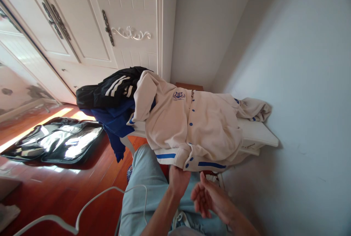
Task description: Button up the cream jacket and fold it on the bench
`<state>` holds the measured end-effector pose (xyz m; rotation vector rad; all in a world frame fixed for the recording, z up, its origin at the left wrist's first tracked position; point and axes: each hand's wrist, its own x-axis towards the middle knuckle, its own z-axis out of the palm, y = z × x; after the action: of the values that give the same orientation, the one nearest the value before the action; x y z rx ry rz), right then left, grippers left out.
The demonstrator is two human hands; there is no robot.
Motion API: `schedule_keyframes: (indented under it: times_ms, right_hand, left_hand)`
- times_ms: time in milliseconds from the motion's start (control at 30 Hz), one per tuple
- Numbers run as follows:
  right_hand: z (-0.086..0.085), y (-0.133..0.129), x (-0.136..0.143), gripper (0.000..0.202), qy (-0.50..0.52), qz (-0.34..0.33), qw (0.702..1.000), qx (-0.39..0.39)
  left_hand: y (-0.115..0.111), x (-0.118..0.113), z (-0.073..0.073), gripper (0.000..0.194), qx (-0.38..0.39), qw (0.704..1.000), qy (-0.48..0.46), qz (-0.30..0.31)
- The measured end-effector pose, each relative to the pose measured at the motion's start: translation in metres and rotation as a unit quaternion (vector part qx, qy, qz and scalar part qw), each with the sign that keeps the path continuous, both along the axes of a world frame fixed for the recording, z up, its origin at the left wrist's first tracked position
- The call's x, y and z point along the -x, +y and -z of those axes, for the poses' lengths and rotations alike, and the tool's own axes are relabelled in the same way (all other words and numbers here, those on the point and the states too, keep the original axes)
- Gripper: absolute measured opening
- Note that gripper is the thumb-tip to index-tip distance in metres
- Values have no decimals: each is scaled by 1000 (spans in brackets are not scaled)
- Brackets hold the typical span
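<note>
A cream jacket (170,122) with blue snap buttons, blue hem stripes and a blue crest lies front up across a white table (257,132). One sleeve extends to the right; the other is bent at the left. At the bottom hem, near the button line, my left hand (178,181) grips the jacket, its fingertips hidden under the cloth. Just right of it and below the hem, my right hand (210,197) is empty, thumb apart and fingers loosely curled, not touching the jacket.
Black clothing (109,91) with white stripes and blue clothing (116,126) are piled at the table's left. An open suitcase (55,141) lies on the red wood floor. A white cable (90,203) crosses my lap. A white wardrobe (90,20) and a grey wall (301,82) stand close.
</note>
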<state>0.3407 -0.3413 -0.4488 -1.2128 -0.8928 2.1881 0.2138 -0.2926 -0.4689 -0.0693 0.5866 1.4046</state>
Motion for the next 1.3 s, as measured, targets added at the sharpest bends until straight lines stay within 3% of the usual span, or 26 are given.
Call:
schedule_keyframes:
  times_ms: [67, 100, 133, 200, 267, 300, 333, 400, 533, 667, 867, 967, 1100, 1167, 1300]
  right_hand:
    - [-11, 5, -17, 69, -123, -14, 983, -135]
    - [-21, 10, -24, 61, -178, 6, 956, -231]
    - [-31, 17, -29, 50, -223, 30, 913, -340]
    - [-52, 35, -34, 31, -290, 35, 779, -556]
    - [-67, 56, -34, 35, -322, -20, 643, -695]
    - [-71, 66, -33, 36, -330, -54, 591, -734]
    - [-73, 75, -32, 34, -335, -82, 555, -757]
    - [-72, 90, -30, 21, -334, -113, 514, -782]
    - [-63, 98, -32, 9, -302, -97, 483, -816]
    - [-50, 90, -36, 15, -286, -34, 446, -847]
    - [-31, 80, -37, 16, -288, 68, 465, -834]
    - [-25, 76, -33, 20, -291, 103, 474, -825]
    - [-23, 72, -30, 24, -283, 128, 500, -809]
    - [-23, 71, -30, 25, -285, 137, 496, -808]
    - [-20, 71, -31, 23, -304, 158, 463, -817]
  left_hand:
    - [3, 0, -2, 16, 0, 1000, -15, -11]
    - [3, 0, -3, 17, -2, 1000, -18, -12]
    - [1, 0, -3, 18, -10, 1000, -15, -14]
    - [-5, 0, -3, 28, -41, 999, 16, -16]
    - [-11, 3, -6, 43, -74, 995, 60, -6]
    - [-14, 6, -9, 50, -88, 993, 81, 7]
    - [-17, 10, -12, 54, -102, 990, 99, 22]
    - [-21, 17, -18, 58, -136, 983, 115, 53]
    - [-23, 21, -32, 51, -167, 979, 88, 80]
    - [-18, 7, -38, 45, -101, 983, 151, 9]
    - [-16, -7, -21, 61, -43, 959, 278, -44]
    - [-18, -6, -15, 55, -42, 935, 348, -49]
    - [-20, -2, -18, 45, -54, 901, 428, -38]
    - [-20, 0, -22, 43, -58, 895, 442, -34]
    - [-21, 2, -24, 40, -76, 890, 448, -38]
